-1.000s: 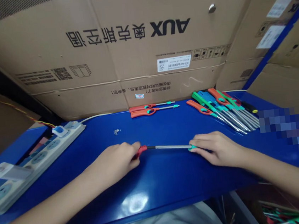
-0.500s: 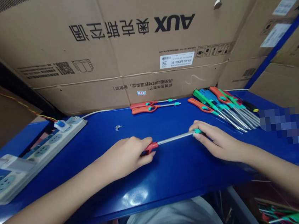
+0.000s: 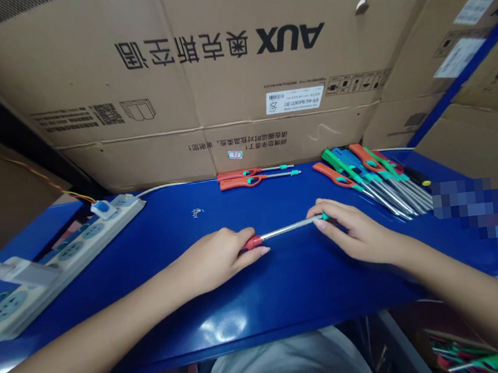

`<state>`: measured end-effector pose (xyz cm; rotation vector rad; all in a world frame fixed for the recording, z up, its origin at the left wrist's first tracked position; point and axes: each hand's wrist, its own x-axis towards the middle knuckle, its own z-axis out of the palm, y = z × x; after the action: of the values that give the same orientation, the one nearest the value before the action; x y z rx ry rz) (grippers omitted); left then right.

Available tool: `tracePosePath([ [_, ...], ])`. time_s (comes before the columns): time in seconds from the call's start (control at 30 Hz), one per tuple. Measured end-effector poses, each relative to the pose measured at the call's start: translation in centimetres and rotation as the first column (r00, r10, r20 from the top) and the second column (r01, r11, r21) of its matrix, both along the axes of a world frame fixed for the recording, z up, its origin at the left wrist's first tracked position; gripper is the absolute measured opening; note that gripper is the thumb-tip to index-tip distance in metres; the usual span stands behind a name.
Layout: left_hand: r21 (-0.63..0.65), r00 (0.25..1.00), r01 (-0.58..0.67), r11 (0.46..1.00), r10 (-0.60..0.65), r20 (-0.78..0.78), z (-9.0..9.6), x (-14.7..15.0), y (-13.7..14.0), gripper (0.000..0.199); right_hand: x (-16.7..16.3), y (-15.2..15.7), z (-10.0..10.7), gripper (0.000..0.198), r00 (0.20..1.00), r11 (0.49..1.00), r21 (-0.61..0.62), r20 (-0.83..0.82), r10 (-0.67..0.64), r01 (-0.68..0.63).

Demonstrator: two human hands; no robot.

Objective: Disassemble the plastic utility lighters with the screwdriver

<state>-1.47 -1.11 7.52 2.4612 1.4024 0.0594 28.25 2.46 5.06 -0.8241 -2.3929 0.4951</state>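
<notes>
Fingers of the left hand (image 3: 216, 261) grip the red handle (image 3: 252, 243) of a utility lighter (image 3: 286, 227), right of a power strip (image 3: 83, 255); the right hand's (image 3: 354, 232) fingers pinch its green end piece (image 3: 326, 216). On the blue bench (image 3: 286, 289), two orange-red lighters (image 3: 234, 184) and, farther right of the strip, a lighter pile (image 3: 377, 182) lie before printed cardboard (image 3: 204, 13).

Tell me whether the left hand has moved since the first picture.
Yes: the left hand has moved rightward, farther from the power strip.
</notes>
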Motion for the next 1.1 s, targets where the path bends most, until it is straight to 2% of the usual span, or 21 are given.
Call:
tracePosePath([
  [0.13,0.003,1.000,-0.012,1.000,0.012,0.019,-0.3,0.2,-0.1,0.031,-0.3,0.2,-0.2,0.015,0.997,0.999,0.011,-0.061,-0.045,0.045],
  [0.4,0.030,0.997,-0.040,0.999,0.037,0.067,-1.0,0.6,-0.5,0.019,-0.8,0.0,-0.8,0.012,0.978,0.999,0.029,-0.206,-0.032,0.039],
  [0.47,0.040,0.997,-0.067,0.997,0.066,0.045,-1.1,0.7,-0.5,0.019,-0.8,-0.2,-0.9,0.015,0.980,0.999,-0.017,-0.193,-0.052,0.050],
  [0.6,0.079,0.995,-0.092,0.993,0.095,-0.033,-0.8,0.8,-0.8,0.019,-0.7,-0.4,-0.8,0.026,0.986,0.978,-0.190,-0.124,-0.110,0.086],
  [0.67,0.114,0.992,-0.089,0.989,0.099,-0.082,-0.6,0.9,-0.9,0.018,-0.8,-0.4,-0.7,0.029,0.986,0.969,-0.228,-0.109,-0.127,0.099],
  [0.77,0.132,0.988,-0.064,0.989,0.081,-0.132,-0.4,0.8,-1.0,0.019,-0.9,-0.4,-0.5,0.022,0.990,0.989,-0.127,-0.113,-0.086,0.071],
  [0.83,0.110,0.993,-0.049,0.993,0.060,-0.106,-0.3,0.7,-1.0,0.018,-0.9,-0.6,-0.5,0.013,0.990,1.000,0.019,-0.139,-0.019,0.022],
  [0.9,0.085,0.998,-0.041,0.996,0.045,-0.036,-0.3,0.5,-1.0,0.016,-0.9,-0.8,-0.7,0.009,0.983,0.986,0.163,-0.178,0.050,-0.021],
  [1.0,0.105,0.998,-0.047,0.993,0.043,0.037,-0.4,0.3,-1.0,0.010,-0.9,-1.0,-1.0,0.018,0.970,0.950,0.310,-0.221,0.106,-0.033],
  [1.1,0.171,0.998,-0.048,0.984,0.040,0.049,-0.2,0.1,-1.1,0.006,-0.9,-1.0,-1.3,0.024,0.964,0.931,0.364,-0.245,0.106,-0.010],
])
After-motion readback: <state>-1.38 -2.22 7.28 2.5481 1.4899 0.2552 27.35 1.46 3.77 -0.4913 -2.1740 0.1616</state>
